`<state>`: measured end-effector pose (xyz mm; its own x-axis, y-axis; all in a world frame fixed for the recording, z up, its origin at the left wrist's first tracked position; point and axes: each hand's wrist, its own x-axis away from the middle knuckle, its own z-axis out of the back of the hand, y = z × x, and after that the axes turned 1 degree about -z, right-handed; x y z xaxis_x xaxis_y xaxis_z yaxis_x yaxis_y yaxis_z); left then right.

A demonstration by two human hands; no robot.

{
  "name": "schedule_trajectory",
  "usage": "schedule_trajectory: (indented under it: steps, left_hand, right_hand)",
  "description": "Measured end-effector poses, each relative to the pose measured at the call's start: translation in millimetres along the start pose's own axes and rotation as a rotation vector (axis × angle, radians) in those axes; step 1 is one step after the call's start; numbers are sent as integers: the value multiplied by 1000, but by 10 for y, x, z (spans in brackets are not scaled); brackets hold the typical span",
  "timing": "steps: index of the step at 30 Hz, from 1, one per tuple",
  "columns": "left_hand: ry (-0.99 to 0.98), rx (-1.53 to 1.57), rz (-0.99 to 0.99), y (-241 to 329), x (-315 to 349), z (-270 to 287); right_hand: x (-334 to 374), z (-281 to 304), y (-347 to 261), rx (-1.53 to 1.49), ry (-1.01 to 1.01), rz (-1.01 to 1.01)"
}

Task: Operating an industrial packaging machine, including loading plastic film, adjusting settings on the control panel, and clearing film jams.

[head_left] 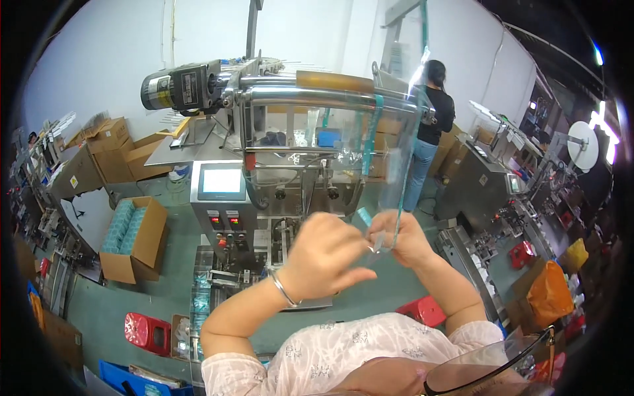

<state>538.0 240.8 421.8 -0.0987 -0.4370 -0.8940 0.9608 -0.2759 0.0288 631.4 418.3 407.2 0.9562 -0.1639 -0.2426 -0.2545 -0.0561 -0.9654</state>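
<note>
Clear film (392, 181) stands lengthwise above the right hand (401, 239), which pinches it. Left hand (328, 254) just beside; its grip I cannot tell.

My left fingers (356, 276) make one set, my right fingers (382, 224) make two, and here's one length of clear film (395, 178)! I'm wearing one bracelet (282, 289). Ahead of me: one motor (179, 87), one lit touch panel (222, 181), two small readouts (214, 220). I count one person (438, 105), one white disc (582, 144), one carton of teal packs (122, 267), at least three red stools (146, 334).
</note>
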Motion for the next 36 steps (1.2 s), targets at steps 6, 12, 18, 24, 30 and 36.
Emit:
schedule_trajectory:
  steps: [6,12,18,24,30,36]
  left_hand:
    - [311,425,750,-710,-107,120]
    - [-53,844,1040,-1024,-420,7]
    - [-62,981,1011,-1032,-497,-94]
    - [94,1029,942,-968,-427,-150]
    - [112,1019,918,-895,-407,-110]
    - [79,1092,908,-915,-391,-118]
  right_hand:
    - [21,-11,-92,188,-15,321]
    - [-98,-58,-92,383,82,428]
    - [-287,-35,28,315,102,451]
    - [-380,-49,85,326,78,494]
    - [-447,-85,135,329,107,496]
    - [-478,-38,168,358,123,488]
